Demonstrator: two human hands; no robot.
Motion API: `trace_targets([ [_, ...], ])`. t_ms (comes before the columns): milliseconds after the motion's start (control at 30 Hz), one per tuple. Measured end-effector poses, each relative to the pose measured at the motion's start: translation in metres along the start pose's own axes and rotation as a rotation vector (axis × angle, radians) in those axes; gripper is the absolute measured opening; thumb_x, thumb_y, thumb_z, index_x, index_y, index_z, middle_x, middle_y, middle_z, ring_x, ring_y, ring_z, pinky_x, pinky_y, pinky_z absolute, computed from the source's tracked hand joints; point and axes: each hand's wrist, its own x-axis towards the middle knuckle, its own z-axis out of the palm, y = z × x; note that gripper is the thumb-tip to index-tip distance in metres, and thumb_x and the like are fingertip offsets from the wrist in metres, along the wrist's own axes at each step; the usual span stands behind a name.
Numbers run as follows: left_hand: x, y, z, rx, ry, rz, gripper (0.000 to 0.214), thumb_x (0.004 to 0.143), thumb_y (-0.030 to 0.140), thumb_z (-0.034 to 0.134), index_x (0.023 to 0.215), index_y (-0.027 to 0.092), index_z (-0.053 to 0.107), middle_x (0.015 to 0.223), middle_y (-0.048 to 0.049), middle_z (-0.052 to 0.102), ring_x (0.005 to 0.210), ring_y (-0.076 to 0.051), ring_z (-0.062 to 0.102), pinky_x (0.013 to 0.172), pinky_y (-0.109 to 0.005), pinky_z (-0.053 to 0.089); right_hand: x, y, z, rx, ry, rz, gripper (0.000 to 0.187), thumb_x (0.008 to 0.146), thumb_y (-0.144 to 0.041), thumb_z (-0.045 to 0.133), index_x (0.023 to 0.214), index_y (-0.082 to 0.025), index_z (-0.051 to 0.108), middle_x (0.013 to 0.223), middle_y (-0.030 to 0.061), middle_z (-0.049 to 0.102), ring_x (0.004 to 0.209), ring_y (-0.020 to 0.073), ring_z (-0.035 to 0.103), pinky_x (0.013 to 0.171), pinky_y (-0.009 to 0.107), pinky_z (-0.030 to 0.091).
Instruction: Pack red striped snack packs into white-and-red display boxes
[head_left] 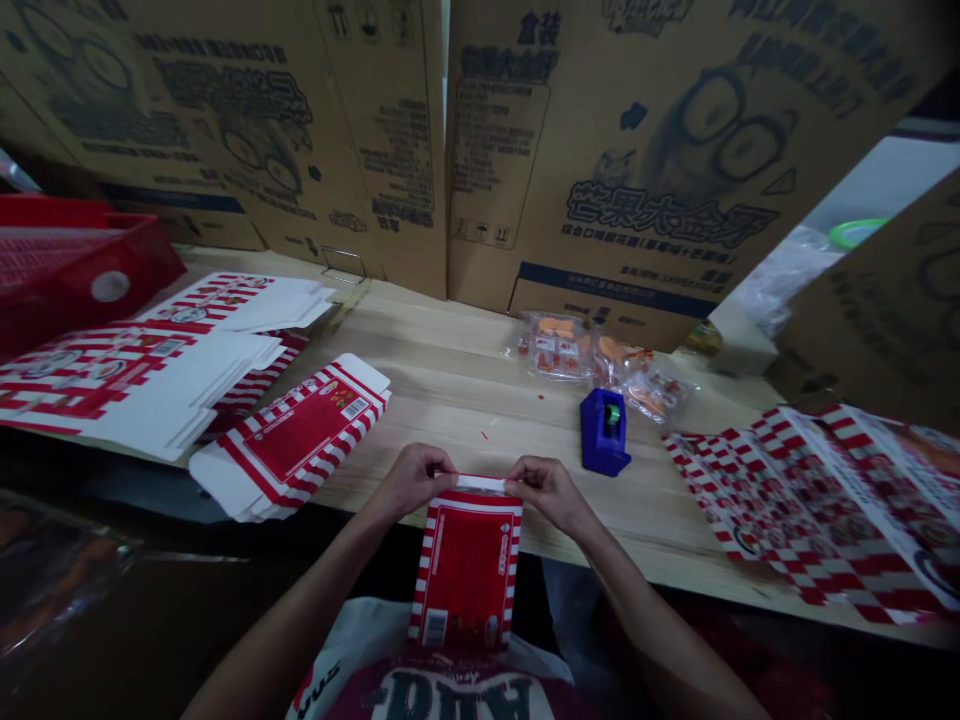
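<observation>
A red and white striped box (pixel 472 570) rests against my body at the table's front edge, its end toward the table. My left hand (pixel 417 478) pinches the left corner of its white end flap. At the right corner of that flap, my right hand (pixel 551 490) is closed in a similar pinch. A blue tape dispenser (pixel 604 432) stands on the table just beyond my right hand. To the left of my left hand lies another red and white box (pixel 300 430), flattened, on a small stack.
Flat printed cartons (pixel 187 350) are stacked at left beside a red plastic basket (pixel 142 260). Clear packets (pixel 559 345) of orange pieces lie behind the dispenser. Striped boxes (pixel 810 500) stand in a row at right. Large brown cardboard boxes (pixel 480 180) wall off the back.
</observation>
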Motion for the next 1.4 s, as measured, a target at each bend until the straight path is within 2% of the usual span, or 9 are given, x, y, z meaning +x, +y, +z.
trace_targets([
  [167,-0.010,-0.004,0.007,0.001,0.071,0.212,0.022,0.083,0.028,0.057,0.070,0.014,0.067,0.071,-0.0037,0.065,0.068,-0.014,0.058,0.064,-0.024,0.042,-0.008,0.000,0.001,-0.043,0.031,-0.087,0.026,0.076,-0.041,0.070,0.064,-0.018,0.064,0.063,0.0001,0.064,0.060,0.0136,0.056,0.057,0.025,0.043],
  [267,-0.019,-0.007,0.008,0.011,0.056,0.307,0.019,0.085,0.029,0.059,0.078,0.014,0.069,0.079,-0.0057,0.068,0.075,-0.015,0.061,0.070,-0.025,0.045,-0.016,0.004,0.003,-0.024,0.013,-0.122,0.024,0.079,-0.041,0.069,0.073,-0.018,0.067,0.072,0.0023,0.067,0.067,0.0155,0.060,0.063,0.026,0.046],
  [400,-0.019,-0.009,0.004,-0.046,0.044,0.193,0.018,0.082,0.029,0.061,0.078,0.014,0.071,0.075,-0.0055,0.071,0.071,-0.015,0.062,0.066,-0.024,0.046,-0.021,0.009,0.006,0.028,0.013,-0.121,0.023,0.076,-0.040,0.073,0.084,-0.018,0.069,0.081,0.0041,0.070,0.073,0.0167,0.063,0.066,0.027,0.048],
  [567,-0.003,-0.011,-0.001,-0.210,-0.074,-0.011,0.019,0.069,0.031,0.069,0.062,0.013,0.069,0.056,-0.0018,0.065,0.051,-0.011,0.054,0.049,-0.020,0.038,-0.015,0.008,0.006,0.099,-0.003,-0.072,0.021,0.075,-0.038,0.074,0.075,-0.018,0.068,0.072,0.0017,0.069,0.065,0.0142,0.061,0.063,0.025,0.047],
  [733,-0.001,-0.005,-0.003,-0.001,-0.066,0.117,0.024,0.077,0.029,0.062,0.064,0.012,0.071,0.054,-0.0009,0.063,0.051,-0.010,0.052,0.049,-0.020,0.035,-0.010,0.003,0.002,0.106,-0.003,-0.046,0.023,0.073,-0.038,0.075,0.069,-0.017,0.067,0.070,0.0017,0.069,0.063,0.0137,0.060,0.062,0.025,0.047],
  [867,-0.010,0.001,-0.004,0.071,-0.136,0.253,0.020,0.084,0.028,0.060,0.078,0.013,0.072,0.076,-0.0041,0.071,0.068,-0.014,0.061,0.062,-0.021,0.043,-0.008,-0.002,-0.001,0.065,-0.028,-0.044,0.027,0.070,-0.041,0.076,0.064,-0.017,0.065,0.070,0.0028,0.069,0.063,0.0146,0.061,0.060,0.026,0.047],
  [1000,-0.016,-0.007,0.004,0.069,-0.040,0.287,0.013,0.082,0.027,0.065,0.083,0.015,0.070,0.083,-0.0051,0.070,0.076,-0.016,0.063,0.069,-0.024,0.046,-0.013,0.000,0.003,-0.047,0.043,-0.106,0.025,0.077,-0.040,0.070,0.066,-0.018,0.066,0.074,0.0043,0.070,0.068,0.0163,0.064,0.063,0.027,0.050],
  [1200,-0.017,-0.026,0.023,-0.107,0.057,0.264,0.018,0.085,0.027,0.061,0.097,0.019,0.071,0.092,-0.0065,0.069,0.086,-0.018,0.064,0.075,-0.028,0.048,-0.029,0.018,0.018,-0.044,0.201,-0.221,0.021,0.075,-0.035,0.074,0.090,-0.020,0.070,0.102,0.0089,0.071,0.094,0.0226,0.068,0.080,0.033,0.055],
  [1400,-0.015,-0.024,0.040,-0.307,0.173,0.131,0.014,0.078,0.030,0.070,0.079,0.016,0.068,0.089,-0.0063,0.069,0.086,-0.019,0.064,0.080,-0.029,0.048,-0.030,0.019,0.024,0.029,0.266,-0.171,0.022,0.073,-0.039,0.075,0.082,-0.020,0.072,0.098,0.0097,0.074,0.091,0.0240,0.069,0.076,0.034,0.057],
])
